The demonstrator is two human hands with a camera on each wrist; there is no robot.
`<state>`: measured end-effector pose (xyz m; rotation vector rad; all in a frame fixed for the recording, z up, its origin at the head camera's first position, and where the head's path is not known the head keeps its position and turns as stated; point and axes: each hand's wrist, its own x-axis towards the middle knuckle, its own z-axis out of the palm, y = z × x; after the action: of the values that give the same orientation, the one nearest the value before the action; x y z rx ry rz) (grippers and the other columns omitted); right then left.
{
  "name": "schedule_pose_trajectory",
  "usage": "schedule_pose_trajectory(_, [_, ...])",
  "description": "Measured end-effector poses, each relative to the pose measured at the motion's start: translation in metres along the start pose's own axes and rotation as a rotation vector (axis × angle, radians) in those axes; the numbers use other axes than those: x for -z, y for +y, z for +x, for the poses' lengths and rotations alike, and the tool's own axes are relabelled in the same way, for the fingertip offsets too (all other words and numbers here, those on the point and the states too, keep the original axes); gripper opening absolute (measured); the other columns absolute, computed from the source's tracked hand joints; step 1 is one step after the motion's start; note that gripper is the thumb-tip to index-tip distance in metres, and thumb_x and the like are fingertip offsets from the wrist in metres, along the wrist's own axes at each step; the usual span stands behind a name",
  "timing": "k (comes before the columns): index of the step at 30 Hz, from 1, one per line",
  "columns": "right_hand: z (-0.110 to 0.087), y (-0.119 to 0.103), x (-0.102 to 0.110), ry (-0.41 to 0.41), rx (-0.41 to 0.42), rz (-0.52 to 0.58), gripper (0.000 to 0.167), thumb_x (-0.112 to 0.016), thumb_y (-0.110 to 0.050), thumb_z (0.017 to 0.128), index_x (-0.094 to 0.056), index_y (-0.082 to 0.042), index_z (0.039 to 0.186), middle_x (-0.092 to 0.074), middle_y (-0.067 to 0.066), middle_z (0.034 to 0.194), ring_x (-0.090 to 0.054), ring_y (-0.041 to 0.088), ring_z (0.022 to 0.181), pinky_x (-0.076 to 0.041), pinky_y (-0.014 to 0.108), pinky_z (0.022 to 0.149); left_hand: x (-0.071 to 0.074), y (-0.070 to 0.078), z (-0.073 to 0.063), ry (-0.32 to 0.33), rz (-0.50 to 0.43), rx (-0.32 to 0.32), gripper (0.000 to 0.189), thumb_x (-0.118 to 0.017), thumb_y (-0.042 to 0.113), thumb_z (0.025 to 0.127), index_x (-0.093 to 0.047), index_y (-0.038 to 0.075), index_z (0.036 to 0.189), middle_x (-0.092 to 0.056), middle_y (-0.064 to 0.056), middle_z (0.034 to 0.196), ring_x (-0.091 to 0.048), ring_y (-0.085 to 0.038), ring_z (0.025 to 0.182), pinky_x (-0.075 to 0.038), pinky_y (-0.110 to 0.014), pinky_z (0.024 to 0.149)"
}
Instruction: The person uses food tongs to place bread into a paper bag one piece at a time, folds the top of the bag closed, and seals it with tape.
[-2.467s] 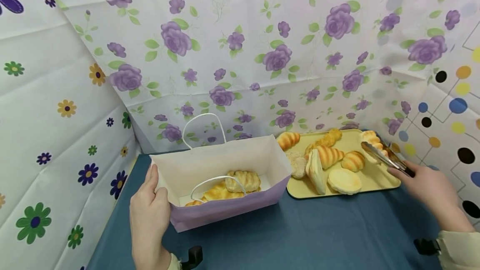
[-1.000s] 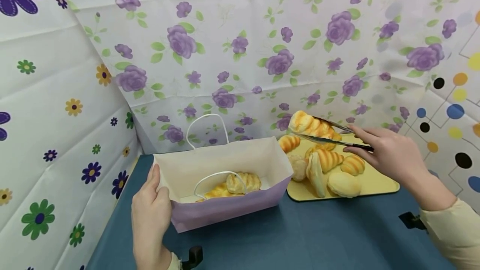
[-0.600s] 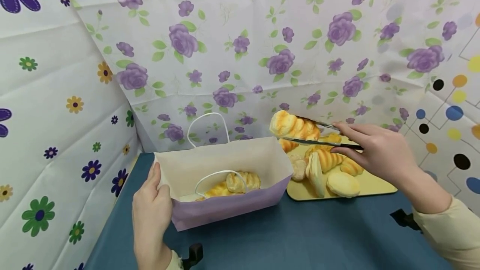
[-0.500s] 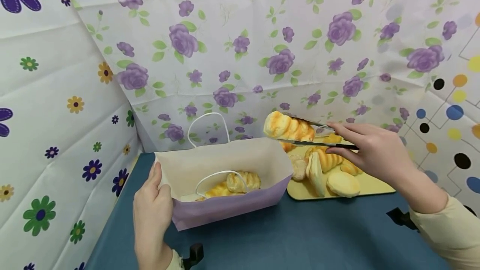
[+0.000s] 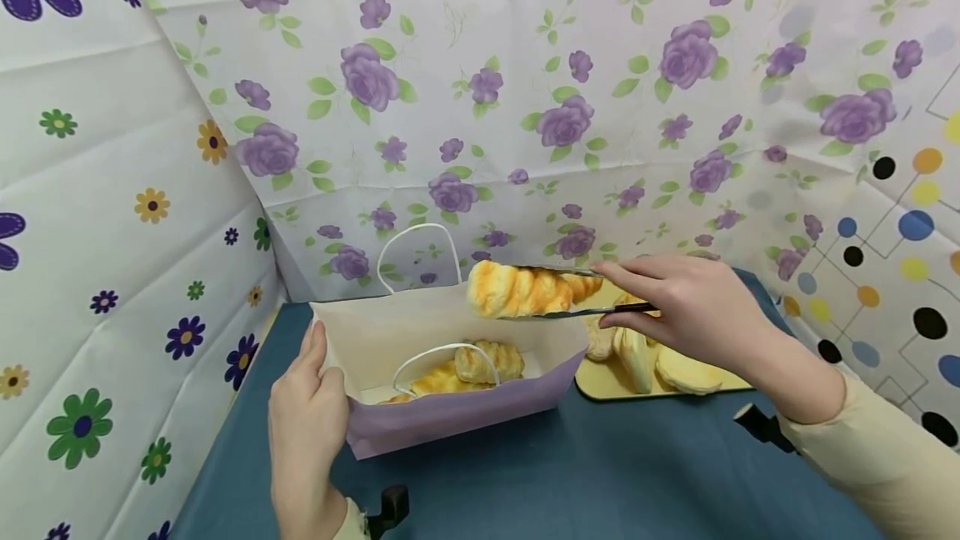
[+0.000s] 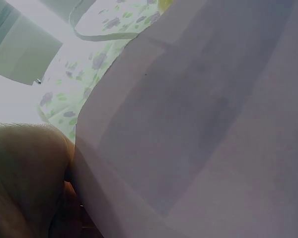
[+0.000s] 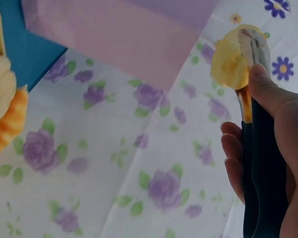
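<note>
My left hand (image 5: 303, 423) pinches the left edge of a lilac paper bag (image 5: 457, 427), which lies tilted with its mouth facing me. In the left wrist view the bag wall (image 6: 198, 99) fills most of the picture beside the hand (image 6: 27, 178). A pair of tongs (image 5: 603, 310) is gripped in my right hand (image 5: 693, 311). Between the tongs' tips is a golden ridged bread roll (image 5: 517, 290), held above the bag's right half. Inside the bag lie a ridged roll (image 5: 491, 362) and a flatter yellow pastry (image 5: 450, 378), partly behind a white handle (image 5: 429, 350).
Right of the bag stands a yellow tray (image 5: 606, 388) with several breads, among them a round flat one (image 5: 688, 372); my right arm hides part of it. Blue cloth (image 5: 585, 473) covers the table. Flowered sheets (image 5: 487, 148) hang behind and at the left.
The tongs lifted the ridged roll from the tray's right end. My right hand carried it leftward, and lately lower, to above the bag. The left hand still holds the bag's edge.
</note>
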<state>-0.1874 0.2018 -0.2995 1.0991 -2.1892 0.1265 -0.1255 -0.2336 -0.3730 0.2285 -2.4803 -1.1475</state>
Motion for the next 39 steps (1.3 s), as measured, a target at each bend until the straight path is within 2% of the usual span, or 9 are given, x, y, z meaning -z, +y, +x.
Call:
schedule_pose_trajectory(6, [0.018, -0.012, -0.01, -0.089, 0.032, 0.055, 0.062, -0.076, -0.052, 0.094, -0.071, -0.015, 0.144, -0.079, 0.002, 0.115, -0.073, 0.02, 0.081, -0.057, 0.04, 0.062, -0.001, 0.001, 0.0, 0.002, -0.005, 0.006, 0.056, -0.037, 0.012, 0.107, -0.043, 0.009, 0.162, -0.04, 0.001, 0.167, -0.038, -0.032, 0.153, -0.034, -0.04, 0.059])
schedule_pose_trajectory(9, [0.027, -0.017, -0.017, -0.126, 0.051, 0.066, 0.064, -0.084, -0.046, 0.089, -0.071, -0.015, 0.143, -0.078, 0.0, 0.112, -0.071, 0.016, 0.076, -0.054, 0.036, 0.059, -0.001, 0.001, 0.0, 0.005, -0.006, 0.003, 0.056, -0.037, 0.012, 0.106, -0.043, 0.009, 0.162, -0.04, 0.001, 0.167, -0.041, -0.034, 0.152, -0.033, -0.04, 0.056])
schedule_pose_trajectory(13, [0.039, -0.024, -0.027, -0.158, 0.063, 0.085, 0.062, -0.083, -0.048, 0.09, -0.072, -0.015, 0.142, -0.078, 0.001, 0.11, -0.069, 0.014, 0.073, -0.053, 0.032, 0.057, 0.0, 0.0, 0.0, 0.009, 0.003, -0.005, 0.057, -0.037, 0.012, 0.106, -0.043, 0.009, 0.162, -0.04, 0.0, 0.167, -0.042, -0.035, 0.151, -0.034, -0.04, 0.056])
schedule_pose_trajectory(18, [0.047, -0.033, -0.041, -0.173, 0.068, 0.098, 0.061, -0.081, -0.05, 0.091, -0.073, -0.016, 0.141, -0.078, 0.003, 0.119, -0.073, 0.017, 0.08, -0.058, 0.035, 0.063, 0.001, 0.001, 0.002, 0.0, 0.009, 0.001, 0.057, -0.036, 0.012, 0.107, -0.042, 0.01, 0.163, -0.038, 0.002, 0.168, -0.046, -0.036, 0.148, -0.034, -0.04, 0.056])
schedule_pose_trajectory(22, [0.051, -0.042, -0.05, -0.194, 0.067, 0.099, 0.06, -0.08, -0.051, 0.091, -0.074, -0.018, 0.141, -0.078, 0.002, 0.124, -0.074, 0.017, 0.084, -0.058, 0.034, 0.065, 0.001, 0.002, 0.002, -0.012, 0.007, 0.011, 0.057, -0.036, 0.013, 0.107, -0.04, 0.01, 0.164, -0.037, 0.002, 0.168, -0.044, -0.035, 0.15, -0.035, -0.04, 0.057])
schedule_pose_trajectory(23, [0.053, -0.044, -0.052, -0.206, 0.064, 0.099, 0.059, -0.081, -0.051, 0.091, -0.074, -0.019, 0.14, -0.078, 0.002, 0.124, -0.074, 0.017, 0.084, -0.058, 0.034, 0.064, 0.001, 0.002, 0.002, -0.014, 0.009, 0.014, 0.057, -0.036, 0.013, 0.107, -0.04, 0.01, 0.164, -0.037, 0.002, 0.169, -0.037, -0.032, 0.154, -0.035, -0.04, 0.058])
schedule_pose_trajectory(31, [0.077, -0.058, -0.076, -0.341, 0.08, 0.093, 0.049, -0.081, -0.053, 0.091, -0.076, -0.024, 0.13, -0.075, -0.005, 0.09, -0.064, 0.012, 0.067, -0.048, 0.028, 0.053, 0.001, 0.002, 0.001, -0.007, 0.016, 0.016, 0.057, -0.036, 0.013, 0.107, -0.04, 0.009, 0.163, -0.038, 0.001, 0.168, -0.036, -0.032, 0.154, -0.038, -0.041, 0.064])
schedule_pose_trajectory(33, [0.083, -0.062, -0.084, -0.372, 0.081, 0.088, 0.048, -0.081, -0.053, 0.091, -0.076, -0.024, 0.129, -0.074, -0.007, 0.088, -0.066, 0.012, 0.071, -0.051, 0.03, 0.056, 0.001, 0.002, 0.0, -0.01, 0.013, 0.016, 0.057, -0.036, 0.013, 0.107, -0.04, 0.009, 0.164, -0.038, 0.001, 0.168, -0.036, -0.033, 0.154, -0.036, -0.04, 0.061])
schedule_pose_trajectory(39, [0.099, -0.073, -0.106, -0.474, 0.097, 0.019, 0.047, -0.083, -0.051, 0.091, -0.077, -0.027, 0.13, -0.077, -0.007, 0.091, -0.069, 0.015, 0.076, -0.056, 0.034, 0.064, 0.001, 0.002, 0.001, -0.023, 0.023, 0.012, 0.057, -0.035, 0.013, 0.107, -0.04, 0.01, 0.164, -0.038, 0.001, 0.168, -0.037, -0.033, 0.154, -0.038, -0.042, 0.064])
